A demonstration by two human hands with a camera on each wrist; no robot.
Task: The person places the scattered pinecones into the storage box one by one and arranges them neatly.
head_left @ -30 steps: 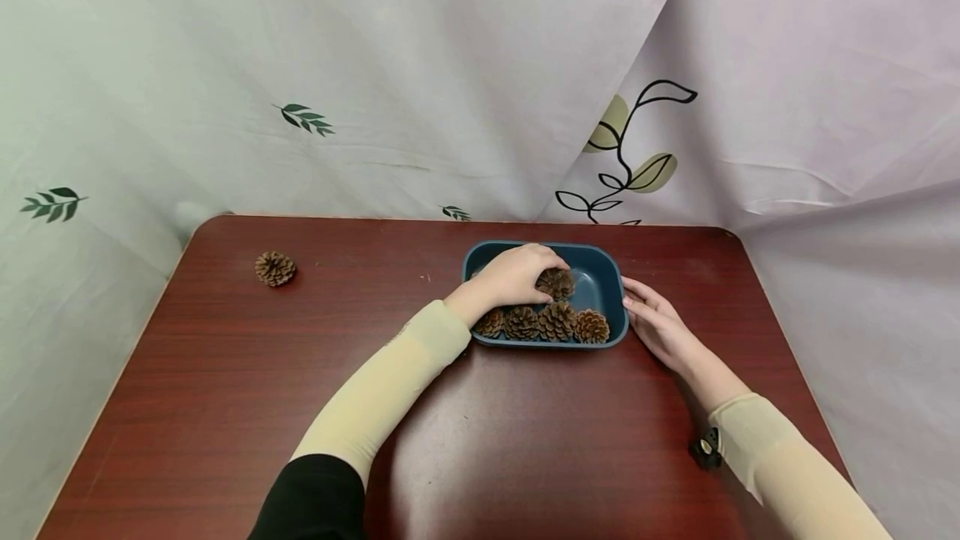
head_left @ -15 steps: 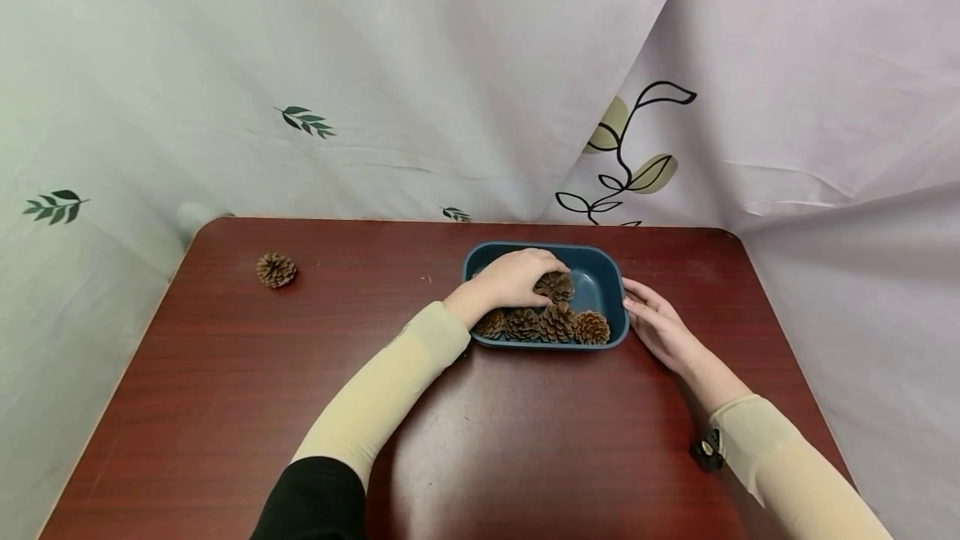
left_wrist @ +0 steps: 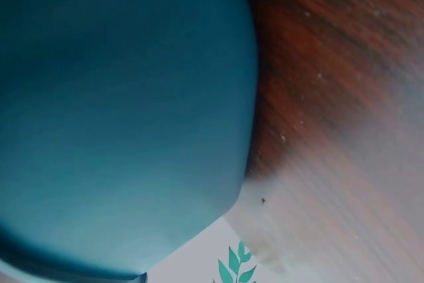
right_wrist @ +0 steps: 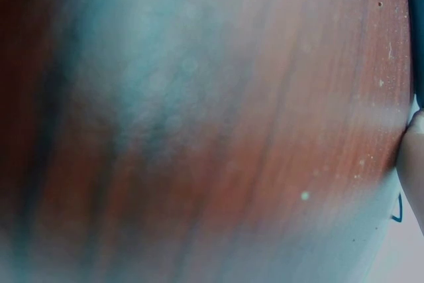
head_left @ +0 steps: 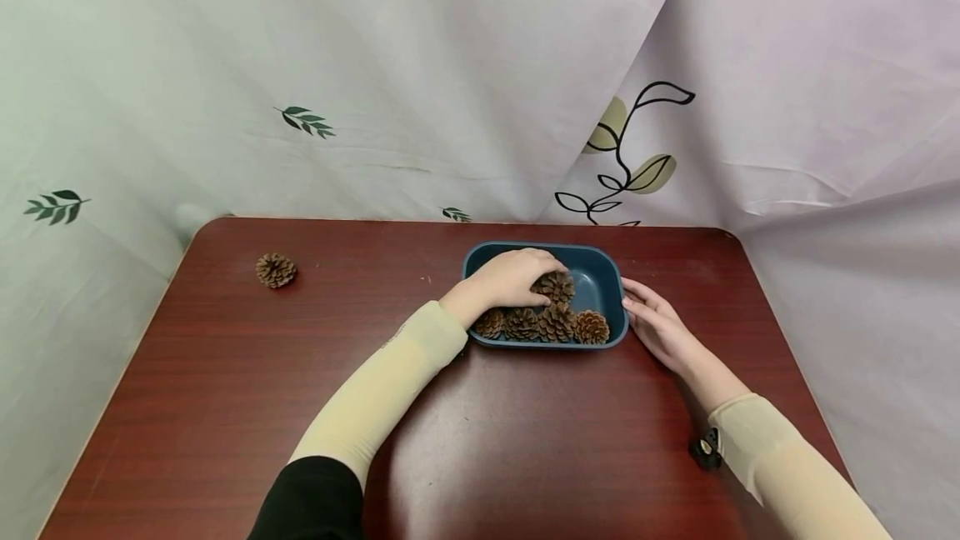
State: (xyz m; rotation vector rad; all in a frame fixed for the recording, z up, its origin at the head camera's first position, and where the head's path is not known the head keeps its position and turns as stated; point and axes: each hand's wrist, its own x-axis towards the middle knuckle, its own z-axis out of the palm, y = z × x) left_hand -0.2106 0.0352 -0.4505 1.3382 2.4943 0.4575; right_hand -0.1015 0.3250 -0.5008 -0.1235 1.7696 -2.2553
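A blue rectangular box (head_left: 600, 279) sits near the back edge of the table. My left hand (head_left: 510, 277) reaches over its left side, with thumb and fingers around a brown pine cone (head_left: 557, 287) inside it. Several more pine cones (head_left: 557, 323) line the front wall of the box. The hand covers part of the box's left half. My right hand (head_left: 660, 327) rests against the outside of the right wall, fingers fairly straight. In the left wrist view the box wall (left_wrist: 132, 130) fills the left side. A fingertip (right_wrist: 414, 160) shows at the right edge of the right wrist view.
One loose pine cone (head_left: 276, 271) lies on the reddish-brown table (head_left: 225, 390), toward the back left corner. Behind the table hangs a pale cloth (head_left: 420, 90) printed with leaves. A small black object (head_left: 707, 449) is at my right sleeve's cuff.
My left wrist has shifted very slightly left, while its fingers stay on the pine cone in the box. The right hand and the box have not visibly moved.
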